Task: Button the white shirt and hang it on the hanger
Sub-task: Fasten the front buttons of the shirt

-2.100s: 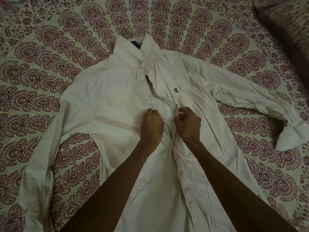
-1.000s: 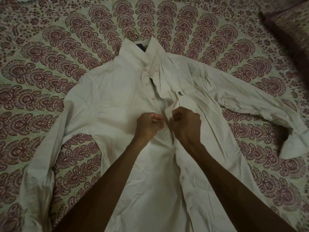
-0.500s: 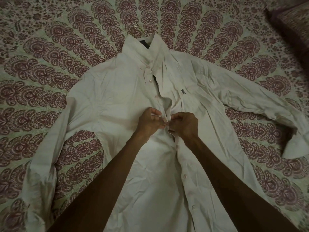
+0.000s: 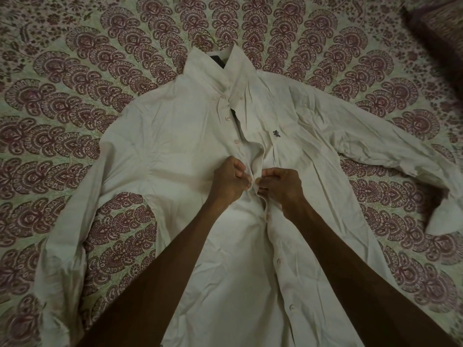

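Field notes. The white shirt (image 4: 175, 151) lies face up across the middle of the bedspread (image 4: 62, 71), with its collar (image 4: 220, 71) toward the far edge. A pillow (image 4: 441, 28) sits in the far right corner. A thin hook (image 4: 209, 38) shows just past the collar. It may be the hanger, but the light is too dim to say.

The left hand (image 4: 229, 181) and right hand (image 4: 281, 187) are close together at mid-chest. Each pinches one side of the front opening, fingers curled into the cloth. A small button (image 4: 256, 181) sits between the fingertips. I cannot tell whether it is through its hole.

My read: the lower front looks closed and this button is the one in hand. The next button up (image 4: 236, 141) and the ones above it lie open.

To do this well, I'd hold the buttonhole edge taut with the right hand and tip the button on edge with the left thumb. Then I'd feed it through and draw the two sides gently apart to seat it. I'd keep both sides level so no hole gets skipped. The cloth is bunched under the hands, so I'd smooth it flat before the next button.
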Motion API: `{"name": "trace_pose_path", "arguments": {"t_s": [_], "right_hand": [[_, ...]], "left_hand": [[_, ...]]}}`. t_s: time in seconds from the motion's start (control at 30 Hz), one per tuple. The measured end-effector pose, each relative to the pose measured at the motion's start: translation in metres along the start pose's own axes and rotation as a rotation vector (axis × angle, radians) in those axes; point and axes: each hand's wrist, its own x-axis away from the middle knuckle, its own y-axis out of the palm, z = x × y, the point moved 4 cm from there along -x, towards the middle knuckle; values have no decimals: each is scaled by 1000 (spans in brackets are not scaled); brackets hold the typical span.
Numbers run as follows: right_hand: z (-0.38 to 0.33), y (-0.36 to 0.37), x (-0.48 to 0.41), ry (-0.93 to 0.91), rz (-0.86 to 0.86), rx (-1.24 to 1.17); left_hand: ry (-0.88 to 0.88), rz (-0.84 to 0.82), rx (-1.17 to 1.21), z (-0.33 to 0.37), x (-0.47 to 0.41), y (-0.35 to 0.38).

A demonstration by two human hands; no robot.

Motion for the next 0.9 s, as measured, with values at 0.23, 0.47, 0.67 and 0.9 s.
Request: {"name": "trace_pose_path", "arguments": {"t_s": [0.23, 0.47, 0.67, 0.9], "right_hand": [[-5, 0, 6, -38, -22, 10], [-4, -1, 9, -207, 47, 92], [4, 1, 11, -271, 97, 45], [4, 1, 12, -309, 38, 63]], "left_hand": [[147, 89, -168, 2, 1, 6], [125, 91, -149, -2, -3, 6], [111, 115, -165, -2, -4, 8], [97, 84, -154, -3, -3, 6]]}}
